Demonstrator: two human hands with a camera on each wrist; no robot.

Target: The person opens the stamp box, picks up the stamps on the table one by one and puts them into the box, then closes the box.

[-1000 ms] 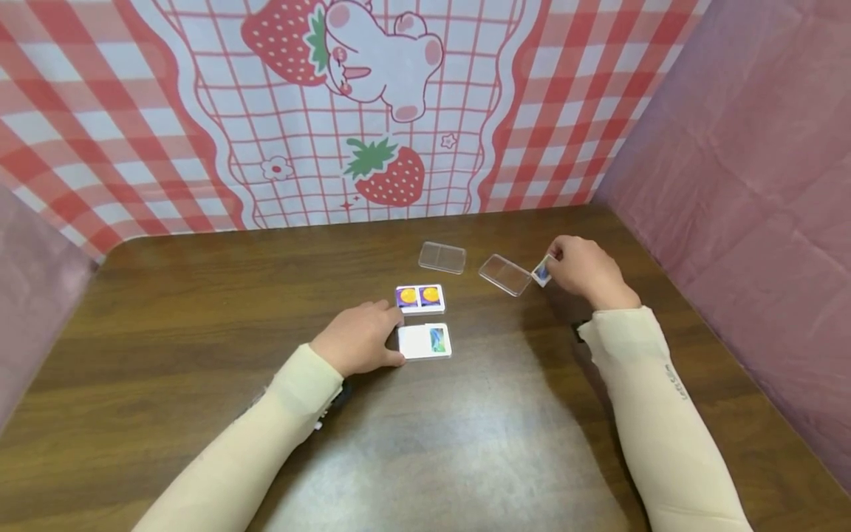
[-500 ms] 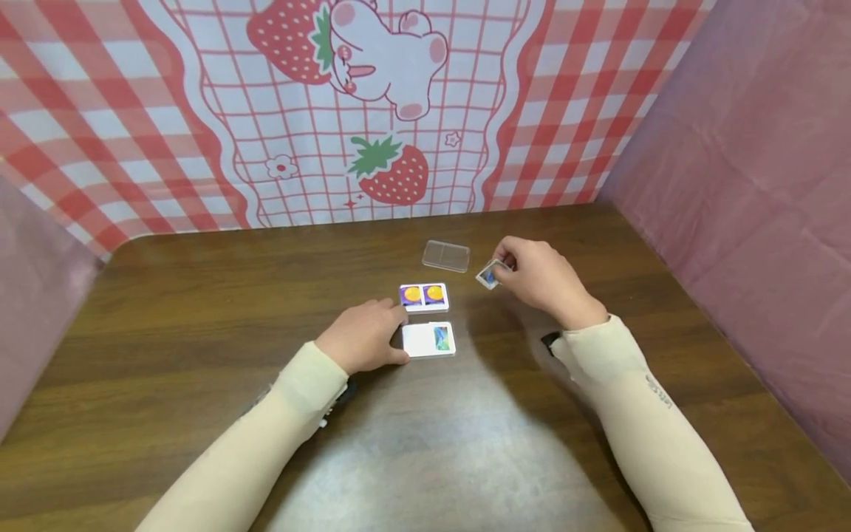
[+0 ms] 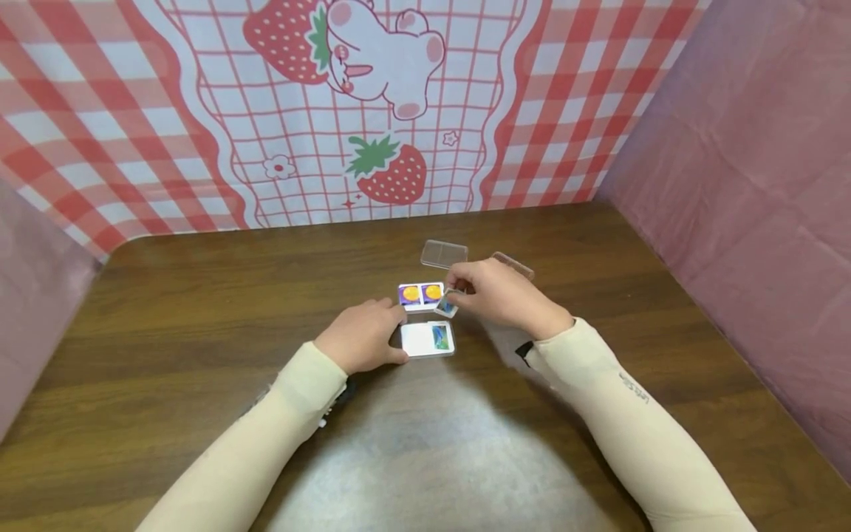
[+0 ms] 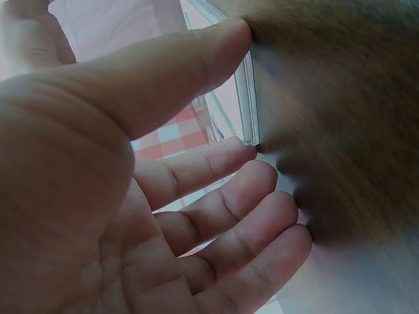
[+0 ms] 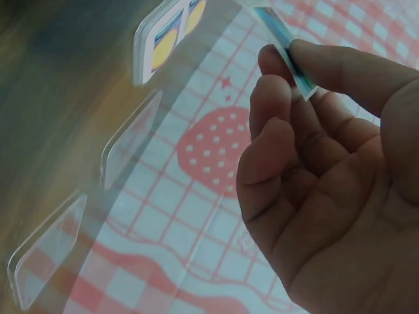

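Observation:
In the head view, a flat clear-edged case (image 3: 417, 341) lies on the table, white on its left half with a small blue-green picture card (image 3: 442, 337) on its right half. My left hand (image 3: 362, 338) holds its left end, thumb at the near corner and index finger at the far one. In the left wrist view the thumb (image 4: 226, 55) and index fingertip meet the case's edge (image 4: 249, 108). My right hand (image 3: 508, 297) pinches a small blue picture card (image 5: 288, 52) between thumb and fingers, tilted, over the right end of the second case (image 3: 410, 305).
The second case carries two matching purple pictures with an orange-yellow round shape. Behind it lies a clear divided plastic tray (image 3: 444, 253), and another clear tray (image 3: 515, 264) is partly hidden by my right hand. A strawberry-print cloth (image 3: 306, 185) rises behind the brown table (image 3: 199, 318).
My right hand has carried the small picture card leftward and nearer from beside the right-hand clear tray to the two cases. My left hand has stayed at the case.

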